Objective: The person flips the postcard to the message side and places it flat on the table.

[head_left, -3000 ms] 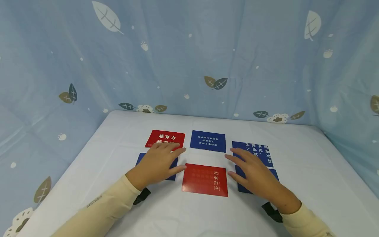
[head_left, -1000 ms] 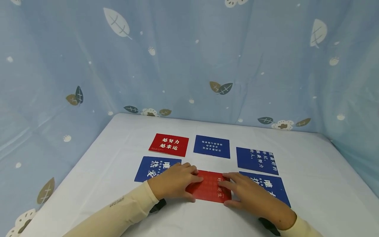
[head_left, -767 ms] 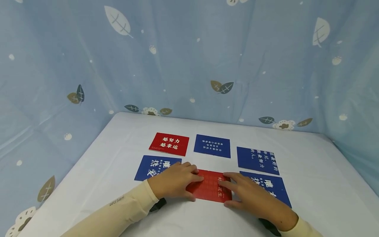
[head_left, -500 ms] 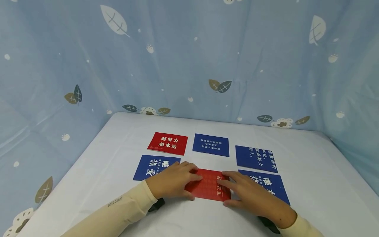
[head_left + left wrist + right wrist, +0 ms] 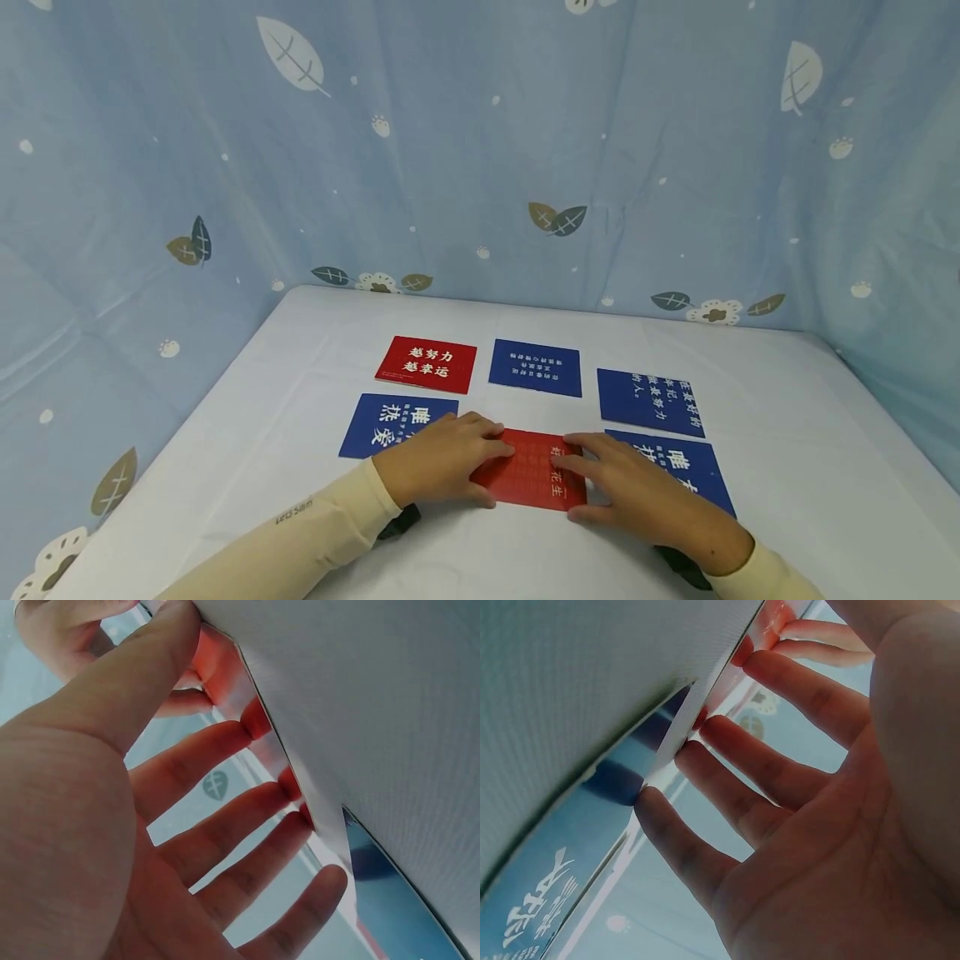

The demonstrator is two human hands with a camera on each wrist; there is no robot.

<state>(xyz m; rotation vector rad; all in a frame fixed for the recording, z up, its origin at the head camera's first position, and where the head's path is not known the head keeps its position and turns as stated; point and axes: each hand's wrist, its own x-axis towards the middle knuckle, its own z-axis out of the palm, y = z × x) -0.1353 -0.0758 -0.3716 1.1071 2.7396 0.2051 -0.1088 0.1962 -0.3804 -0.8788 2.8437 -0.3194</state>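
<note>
At opposite ends of the red card (image 5: 531, 473), flat on the table (image 5: 795, 408), the left hand (image 5: 442, 461) and right hand (image 5: 637, 492) rest relaxed fingers, grasping nothing; the right little finger (image 5: 654, 808) seems to touch the near-right blue card (image 5: 703, 468), so sideways movement might drag it also
</note>
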